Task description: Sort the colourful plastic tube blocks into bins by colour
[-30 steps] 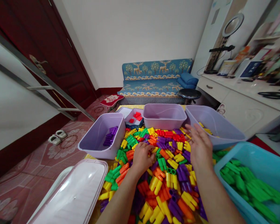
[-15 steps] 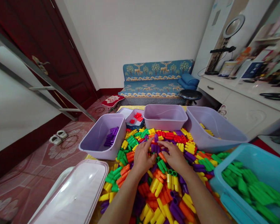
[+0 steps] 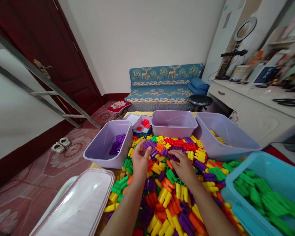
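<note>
**Purple block (image 3: 149, 143) in the left hand, above a mixed heap**

The block lies between the thumb and fingers of the left hand (image 3: 140, 159), its grip narrow, over the far half of the table (image 3: 95, 166). The right hand (image 3: 184, 164) is to the right of it, palm lowered over the heap (image 3: 165, 193), fingers bent and partly spread; whether they grip a piece cannot be told.

The heap consists of smooth, glossy plastic pieces, many formed as paired tubes with rounded or hollow ends, in yellow, green, orange, red and purple.

Smooth-walled lilac bins stand at the table's left edge (image 3: 126, 149), its far edge (image 3: 174, 131) and its far right corner (image 3: 211, 146); the first contains purple pieces (image 3: 117, 144). Near the far left corner, a shallow tray (image 3: 137, 122) bears red pieces (image 3: 146, 123). A turquoise bin (image 3: 280, 164) along the right edge contains green pieces (image 3: 263, 193). A shiny, round-cornered lid (image 3: 81, 200) lies beside the left edge.
</note>
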Tool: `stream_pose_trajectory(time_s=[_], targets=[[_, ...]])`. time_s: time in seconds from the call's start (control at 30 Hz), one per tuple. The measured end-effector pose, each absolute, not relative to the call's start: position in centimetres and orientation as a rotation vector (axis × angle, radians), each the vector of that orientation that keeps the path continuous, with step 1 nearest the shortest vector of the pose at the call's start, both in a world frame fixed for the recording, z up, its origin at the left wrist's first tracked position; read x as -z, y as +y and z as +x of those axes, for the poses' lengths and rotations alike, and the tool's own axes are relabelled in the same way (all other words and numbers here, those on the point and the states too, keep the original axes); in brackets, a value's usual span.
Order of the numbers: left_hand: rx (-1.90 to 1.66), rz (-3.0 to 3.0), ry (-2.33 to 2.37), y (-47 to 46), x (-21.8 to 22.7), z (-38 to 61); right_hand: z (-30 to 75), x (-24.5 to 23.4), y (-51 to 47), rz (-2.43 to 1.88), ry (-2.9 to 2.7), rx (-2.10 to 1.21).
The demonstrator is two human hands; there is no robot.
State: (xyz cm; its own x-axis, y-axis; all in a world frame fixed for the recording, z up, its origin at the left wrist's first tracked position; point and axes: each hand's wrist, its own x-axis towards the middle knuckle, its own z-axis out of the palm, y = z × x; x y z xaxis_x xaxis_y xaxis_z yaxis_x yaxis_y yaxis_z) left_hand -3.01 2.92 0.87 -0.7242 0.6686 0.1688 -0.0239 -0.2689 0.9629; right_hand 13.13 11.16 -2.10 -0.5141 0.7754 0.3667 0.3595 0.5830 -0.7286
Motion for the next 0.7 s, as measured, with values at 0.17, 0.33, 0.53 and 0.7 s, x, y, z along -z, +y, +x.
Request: stream_pose_trajectory(time_s=[0.17, 0.33, 0.53, 0.7], targets=[[-2.41, 0.149, 0.861, 2.2, -5.3, -4.9, 13.1, 2.2, 11.2, -0.889, -2.133, -0.76], [-2.422, 0.036, 0.456, 0.9, -7.7, -5.5, 13.1, 2.2, 11.2, -0.9, -2.153, -0.754], [-2.283, 0.513, 0.842, 1.6, -6.0, -4.6, 13.2, 2.1, 11.1, -0.888, -2.172, -0.747], [-1.655, 1.313, 1.696, 4.0, -2.1, -3.8, 13.1, 2.2, 11.0, -0.908, -2.155, -0.734]])
